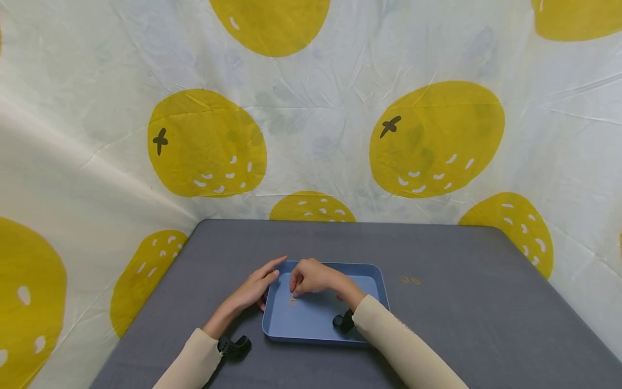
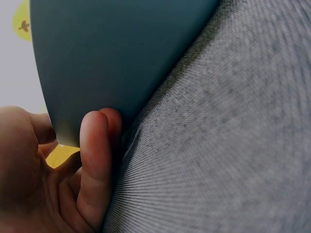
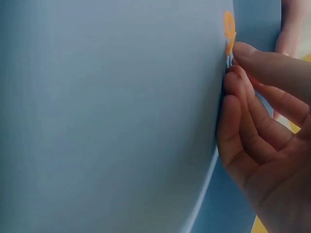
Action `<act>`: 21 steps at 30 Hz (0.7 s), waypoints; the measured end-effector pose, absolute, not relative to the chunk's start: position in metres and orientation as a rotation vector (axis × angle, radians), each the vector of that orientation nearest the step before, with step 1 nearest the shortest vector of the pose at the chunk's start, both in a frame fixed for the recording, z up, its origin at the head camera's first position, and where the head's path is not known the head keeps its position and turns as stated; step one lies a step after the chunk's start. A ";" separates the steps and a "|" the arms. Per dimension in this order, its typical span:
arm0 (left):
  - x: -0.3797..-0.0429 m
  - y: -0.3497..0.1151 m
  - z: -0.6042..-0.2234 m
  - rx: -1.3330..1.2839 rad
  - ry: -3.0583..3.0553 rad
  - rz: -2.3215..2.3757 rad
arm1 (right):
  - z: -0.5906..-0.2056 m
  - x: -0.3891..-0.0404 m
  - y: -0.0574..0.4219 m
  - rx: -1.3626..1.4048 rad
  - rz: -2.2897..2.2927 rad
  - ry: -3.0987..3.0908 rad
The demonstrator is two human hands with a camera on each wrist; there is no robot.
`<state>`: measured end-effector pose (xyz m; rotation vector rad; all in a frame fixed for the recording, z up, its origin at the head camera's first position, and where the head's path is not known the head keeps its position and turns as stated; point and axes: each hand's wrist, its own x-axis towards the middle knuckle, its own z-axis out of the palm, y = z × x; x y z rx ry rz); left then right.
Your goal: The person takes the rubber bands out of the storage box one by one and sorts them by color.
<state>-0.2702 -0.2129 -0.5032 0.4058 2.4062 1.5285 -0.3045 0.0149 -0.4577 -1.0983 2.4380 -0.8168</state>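
A shallow blue tray [image 1: 311,319] lies on the grey table. My left hand [image 1: 252,289] holds its left side, with fingers [image 2: 95,145] against the outer wall and the thumb over the rim. Over the left part of the tray, my right hand [image 1: 313,276] is bent down with thumb and fingertips together. In the right wrist view, an orange rubber band [image 3: 231,44] runs to the thumb tip and seems pinched there. Another orange loop [image 3: 229,23] lies beside it. Inside the tray, a small red thing [image 1: 339,297] is mostly hidden by the right wrist.
Two orange rubber bands [image 1: 410,280] lie on the grey table [image 1: 461,313] to the right of the tray. A white cloth with yellow fruit prints [image 1: 437,140] hangs behind and beside the table. Black cameras [image 1: 235,347] are strapped to both wrists.
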 end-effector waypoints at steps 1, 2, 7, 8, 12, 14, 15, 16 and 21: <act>-0.270 -0.213 -0.503 0.402 2.407 1.528 | -0.459 -0.304 0.014 -1.102 -0.811 2.443; -0.270 -0.213 -0.503 0.404 2.404 1.529 | -0.460 -0.304 0.013 -1.107 -0.803 2.449; -0.270 -0.213 -0.503 0.415 2.407 1.531 | -0.461 -0.302 0.011 -1.144 -0.745 2.485; -0.270 -0.214 -0.503 0.419 2.406 1.532 | -0.461 -0.301 0.010 -1.148 -0.732 2.491; -0.270 -0.214 -0.503 0.415 2.410 1.531 | -0.460 -0.300 0.010 -1.158 -0.709 2.502; -0.270 -0.214 -0.503 0.407 2.409 1.529 | -0.461 -0.300 0.010 -1.150 -0.715 2.501; -0.270 -0.213 -0.503 0.403 2.409 1.528 | -0.461 -0.299 0.010 -1.146 -0.722 2.501; -0.270 -0.213 -0.504 0.400 2.409 1.527 | -0.461 -0.299 0.010 -1.141 -0.733 2.499; -0.271 -0.213 -0.504 0.411 2.406 1.525 | -0.463 -0.301 0.012 -1.116 -0.783 2.497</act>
